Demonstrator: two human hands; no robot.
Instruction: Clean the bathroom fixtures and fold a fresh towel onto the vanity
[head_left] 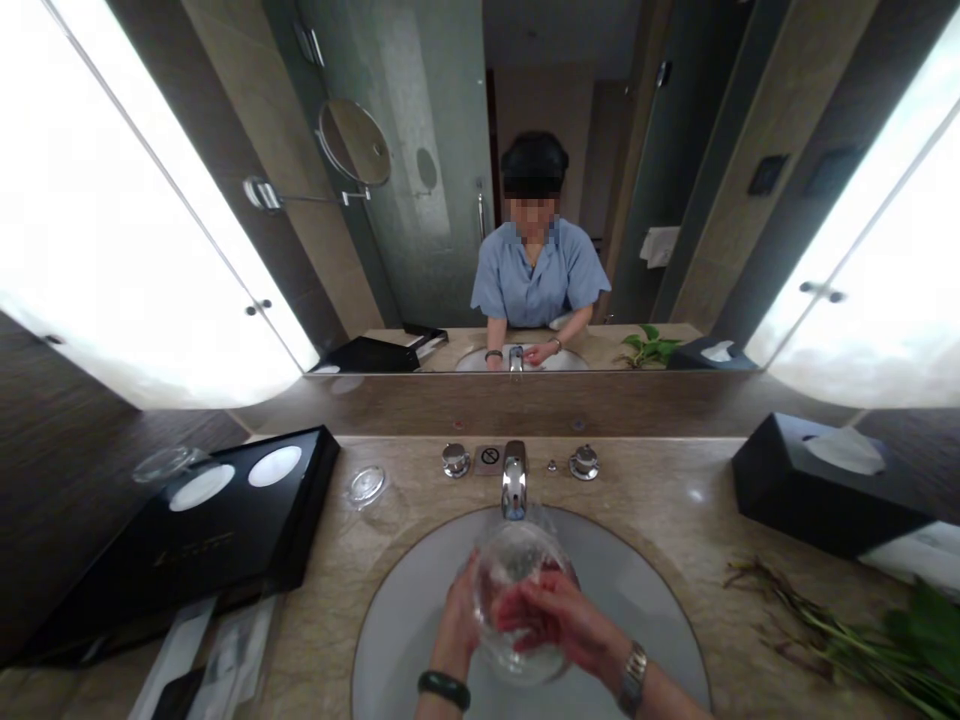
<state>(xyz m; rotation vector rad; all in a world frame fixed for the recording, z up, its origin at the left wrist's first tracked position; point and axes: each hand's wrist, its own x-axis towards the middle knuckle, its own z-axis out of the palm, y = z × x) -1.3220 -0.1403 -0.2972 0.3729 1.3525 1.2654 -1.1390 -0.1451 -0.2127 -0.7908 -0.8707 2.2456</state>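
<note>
A clear glass vase, rounded and bulbous with a narrower mouth, is held over the middle of a pale oval sink, just below the chrome tap. The left hand cups the vase's left side, its grip wrapped around the glass; a dark green bangle sits on that wrist. The right hand lies across the vase's front and right side, fingers curled closed on the glass, with a metal watch on the wrist. Whether water is running cannot be told. The sink is set into a beige, mottled stone counter. Behind the tap are two round chrome knobs and a small plate bearing a crossed-out circle sign; no wording is legible. To the left, a clear glass lid or coaster lies on the counter beside a glossy black tray with two white round discs; faint gold lettering on the tray is too small to read. On the right stand a black tissue box with a white tissue poking up, and loose green plant stems lying flat. A wide mirror above reflects the person in a blue short-sleeved shirt.
</note>
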